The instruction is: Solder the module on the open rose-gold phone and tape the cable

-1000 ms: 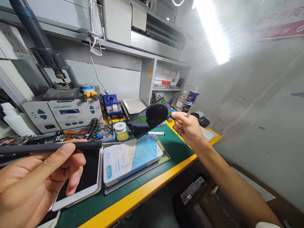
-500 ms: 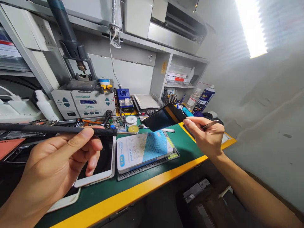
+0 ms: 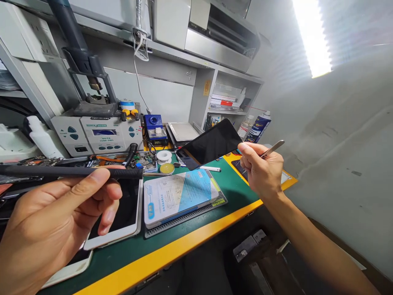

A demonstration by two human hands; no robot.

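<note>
At the left, my left hand [image 3: 67,213] grips a long black rod-like tool [image 3: 55,171] between thumb and fingers, its ribbed end pointing right. My right hand [image 3: 262,166] pinches the right corner of a dark glossy phone-like panel [image 3: 210,145], raised and tilted above the bench. A slim metal tool [image 3: 273,148] also sticks out of that hand. Below the panel, a white and blue box [image 3: 181,196] rests on a perforated metal plate [image 3: 219,201]. Behind my left hand lies a white-framed tablet [image 3: 127,213].
A grey soldering station [image 3: 101,133] stands at the back left, beside a blue holder [image 3: 152,121]. Solder spool [image 3: 163,156], yellow round tin [image 3: 167,169] and circuit boards [image 3: 144,159] lie before them. A blue spray can [image 3: 259,127] stands back right. The bench has a yellow edge [image 3: 196,243].
The panel in my right hand has turned so more of its dark face shows. The view has shifted slightly, moving the bench items left. Both hands keep their holds.
</note>
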